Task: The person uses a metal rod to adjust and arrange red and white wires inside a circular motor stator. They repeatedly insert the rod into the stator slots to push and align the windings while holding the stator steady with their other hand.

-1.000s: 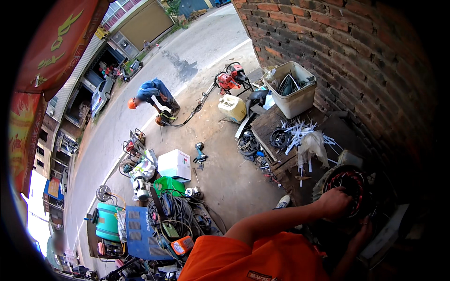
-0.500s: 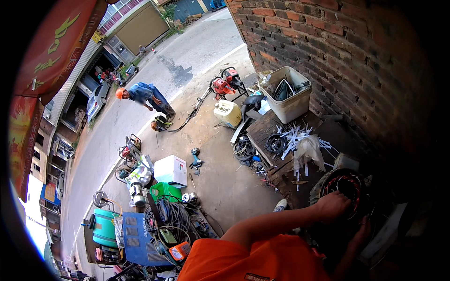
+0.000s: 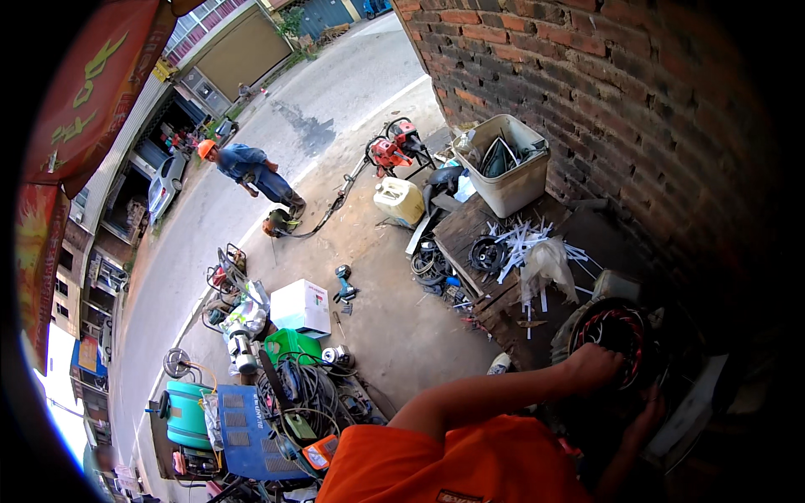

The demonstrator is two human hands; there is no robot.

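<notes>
A round motor stator (image 3: pixel 605 317), dark with red and white windings around its inner ring, is at the lower right in shadow. My left hand (image 3: pixel 594 367) reaches to its opening with curled fingers; the fingertips are hidden inside the ring, so what they pinch does not show. Close to the stator's lower right side is my right hand (image 3: pixel 646 414), dim and partly lost in the dark; its fingers are unclear.
A wooden table (image 3: pixel 457 243) holds white strips (image 3: pixel 524 247), a plastic bag (image 3: pixel 549 272) and a tub (image 3: pixel 503 189) by the brick wall (image 3: pixel 545 75). Cables (image 3: pixel 306 394), a blue panel (image 3: pixel 251 427) and a cordless drill (image 3: pixel 344 285) lie left. Beyond stands a person in an orange helmet (image 3: pixel 205 148).
The person in the orange helmet has straightened up from a bent stance. My view has shifted slightly; my left hand stays at the stator's opening, and my right hand has hardly moved.
</notes>
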